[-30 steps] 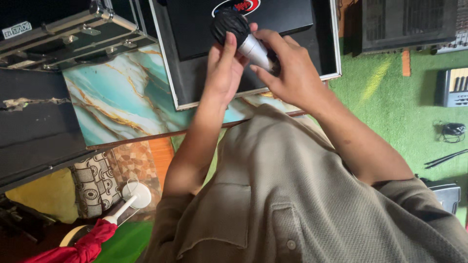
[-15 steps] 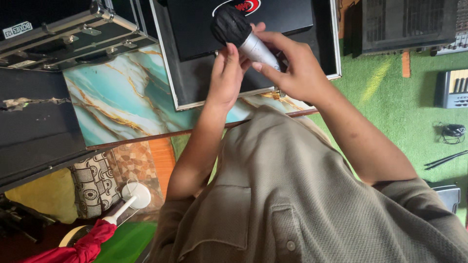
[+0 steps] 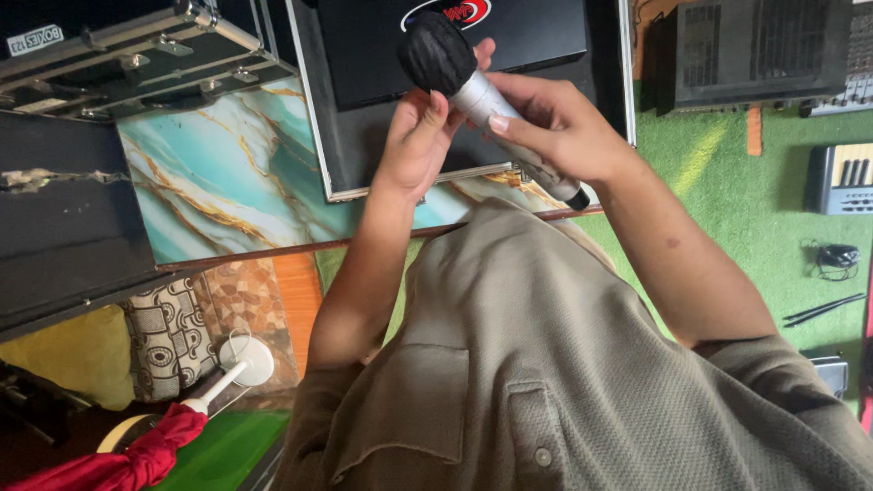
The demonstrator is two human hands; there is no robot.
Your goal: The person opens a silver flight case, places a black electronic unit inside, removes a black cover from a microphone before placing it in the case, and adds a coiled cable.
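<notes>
A handheld microphone — black round head, silver body — is held up in both hands above an open black flight case that rests on a marbled teal tabletop. The right hand is wrapped around the silver body, its grip closed on it. The left hand is cupped just below the black head, thumb and fingers touching the microphone. To the right, on green carpet, a black amplifier is seen — well apart from the hands.
</notes>
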